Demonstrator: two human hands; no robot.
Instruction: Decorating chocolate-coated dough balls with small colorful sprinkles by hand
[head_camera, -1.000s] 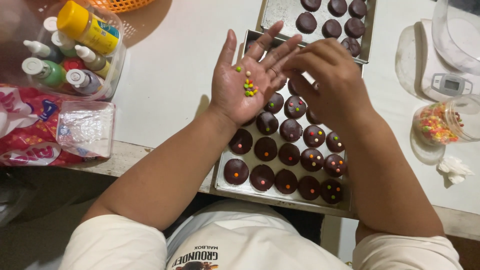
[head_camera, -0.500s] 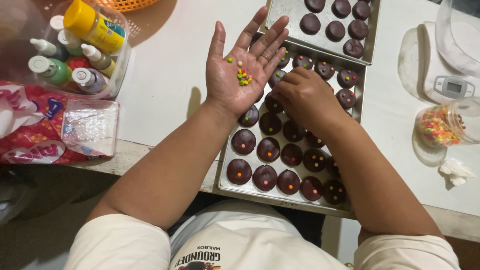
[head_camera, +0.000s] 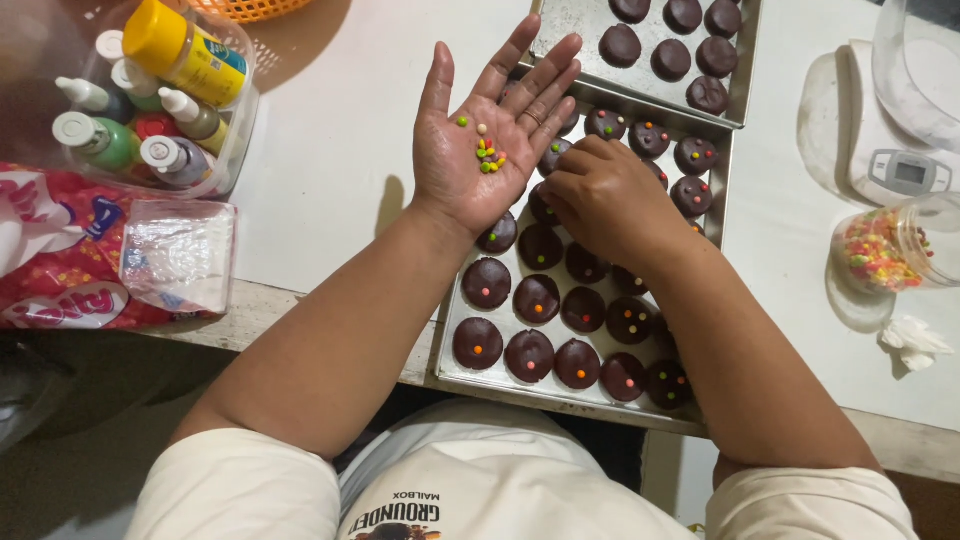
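The left hand (head_camera: 487, 150) was held flat with the palm up and the fingers spread, gripping nothing. A small cluster of coloured candy sprinkles (head_camera: 487, 155) rested loose on the palm.

The right hand (head_camera: 603, 195) was positioned just beside the left hand, on its thumb side, palm down over the near baking tray (head_camera: 560, 395). Its fingers were curled toward the chocolate-coated rounds (head_camera: 535, 300) beneath them. Whether the fingertips pinched a sprinkle could not be determined, as they were hidden under the hand.

The rounds lay in rows on the tray, below and between both hands. Most of those visible carried one or more sprinkles on top.

A second tray (head_camera: 590, 75) with plain coated rounds lay beyond the fingertips of the left hand. An open jar of sprinkles (head_camera: 885, 250) lay well apart from the right hand, on its outer side. A clear tub of colouring bottles (head_camera: 150, 110) stood well apart from the left hand, on its outer side.
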